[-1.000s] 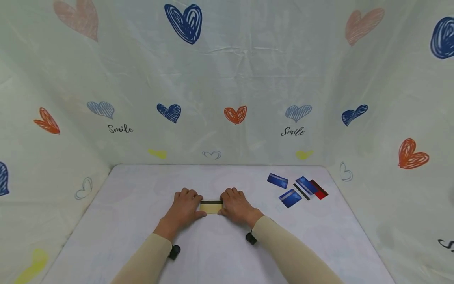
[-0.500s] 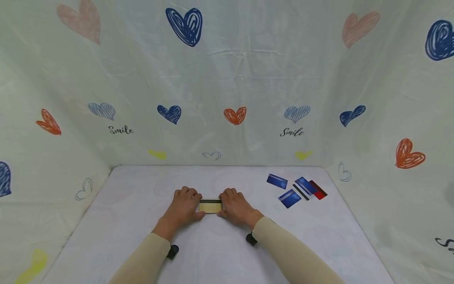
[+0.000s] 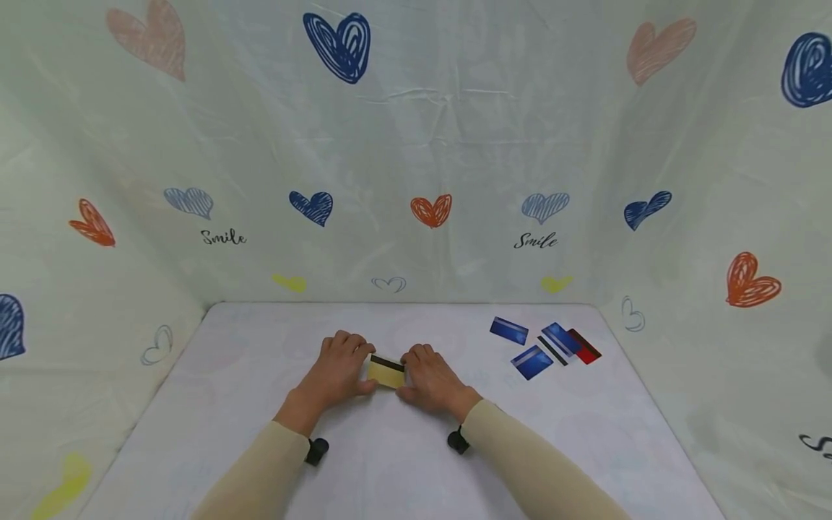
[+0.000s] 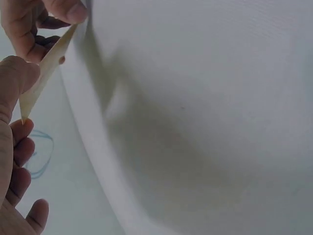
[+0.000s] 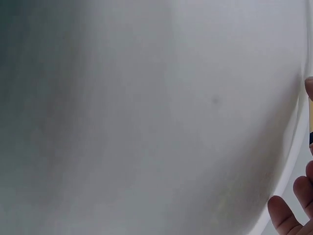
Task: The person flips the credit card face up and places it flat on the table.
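A yellow card with a dark stripe [image 3: 386, 374] is held between both hands near the middle of the table, tilted so its left end sits higher in the head view. My left hand [image 3: 339, 367] pinches the left end between thumb and fingers. At the other end, my right hand [image 3: 434, 378] grips the card with thumb and fingertips. The left wrist view shows the yellow card [image 4: 46, 73] nearly edge-on, lifted off the surface, with fingertips of both hands on it. Only a sliver of the card and a few fingers [image 5: 288, 215] appear at the right wrist view's edge.
On the white table [image 3: 383, 462], several cards lie at the far right: a blue card [image 3: 509, 331], another blue card [image 3: 532, 363], and a blue card [image 3: 560, 339] overlapping a red one [image 3: 588, 349]. A heart-printed curtain [image 3: 416, 144] surrounds the table.
The card was level in the head view and now slants, its left end raised. My left hand has shifted slightly up and right; the right hand has barely moved.
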Demonstrator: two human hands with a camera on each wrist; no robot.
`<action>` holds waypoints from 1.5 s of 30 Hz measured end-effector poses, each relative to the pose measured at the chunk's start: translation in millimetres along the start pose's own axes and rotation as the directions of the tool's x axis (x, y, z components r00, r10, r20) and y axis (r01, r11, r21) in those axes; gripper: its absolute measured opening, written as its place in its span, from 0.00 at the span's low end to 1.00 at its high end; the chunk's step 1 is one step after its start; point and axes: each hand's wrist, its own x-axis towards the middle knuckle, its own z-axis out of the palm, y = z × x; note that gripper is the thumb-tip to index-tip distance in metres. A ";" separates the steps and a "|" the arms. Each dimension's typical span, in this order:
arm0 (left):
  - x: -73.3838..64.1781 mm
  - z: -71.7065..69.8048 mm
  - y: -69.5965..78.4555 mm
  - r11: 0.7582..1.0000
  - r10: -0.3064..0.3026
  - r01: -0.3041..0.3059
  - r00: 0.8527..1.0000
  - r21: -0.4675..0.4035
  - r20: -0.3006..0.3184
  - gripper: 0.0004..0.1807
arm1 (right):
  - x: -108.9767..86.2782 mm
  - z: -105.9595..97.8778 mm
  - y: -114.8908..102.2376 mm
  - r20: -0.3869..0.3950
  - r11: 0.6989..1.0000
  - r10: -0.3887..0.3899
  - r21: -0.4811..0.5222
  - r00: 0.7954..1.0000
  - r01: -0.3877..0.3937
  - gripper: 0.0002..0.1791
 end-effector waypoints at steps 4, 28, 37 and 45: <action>3.6 -6.8 3.9 0.998 0.046 -0.047 0.999 -0.038 -0.027 0.32 | -0.3 1.0 -1.7 -0.020 0.999 0.007 0.048 1.000 -0.007 0.30; 14.6 -24.6 24.0 0.989 0.056 -0.051 0.998 -0.141 0.031 0.37 | -3.7 5.8 -2.7 -0.012 0.927 0.082 0.369 0.997 -0.072 0.28; 11.5 -16.6 23.3 0.981 -0.008 0.027 0.995 -0.193 0.101 0.35 | -6.0 7.6 -2.5 -0.039 0.880 0.075 0.472 0.996 -0.048 0.28; 10.5 -16.7 25.9 0.953 -0.013 0.061 0.987 -0.297 0.161 0.33 | -7.4 2.7 -4.4 -0.042 0.856 0.043 0.517 0.998 -0.015 0.26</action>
